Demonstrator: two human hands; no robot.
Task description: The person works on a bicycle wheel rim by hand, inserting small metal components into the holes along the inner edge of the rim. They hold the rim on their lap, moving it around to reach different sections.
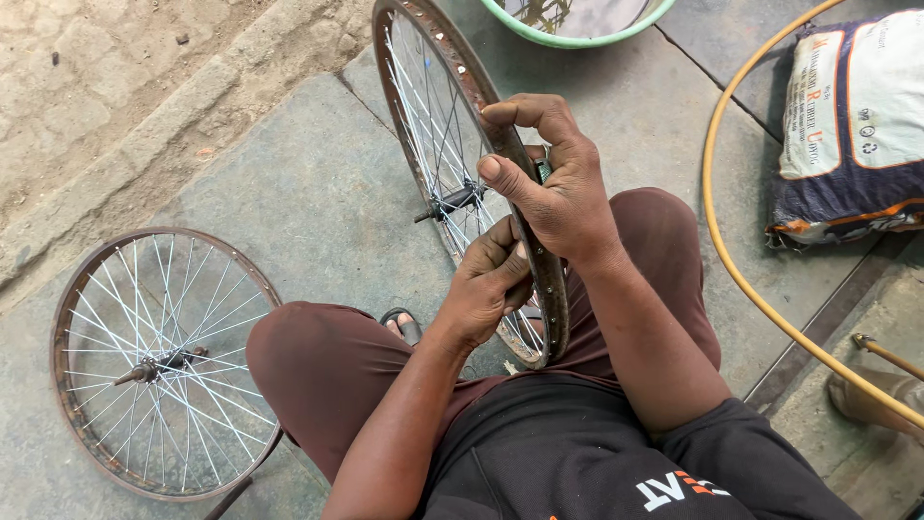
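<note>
Seated, knees apart, rusty brown spoked bicycle wheel rim [452, 154] upright between my legs, edge-on to me, running from my lap out toward the far side. Near end of it sits between my thighs, far end reaches the top of view.

My left hand [486, 284] is clenched around the near part of the rim, fingers wrapped over its edge, thumb on the outer side. My right hand [558, 188] is just above it, gripping the rim from the right; index finger curls over the top, thumb pressed flat along the rim face. A small dark tool seems pinched behind the right fingers, mostly hidden, can't tell what it is.

Hub and axle of the held wheel sit just left of my right thumb.

Second rusty spoked wheel [164, 361] lies flat on the grey stone slab floor [318, 193], left of my left knee. Green plastic basin [577, 24] far, centre. Yellow hose [741, 260] curves along the right. Printed white and dark blue sack [852, 125] far right.
</note>
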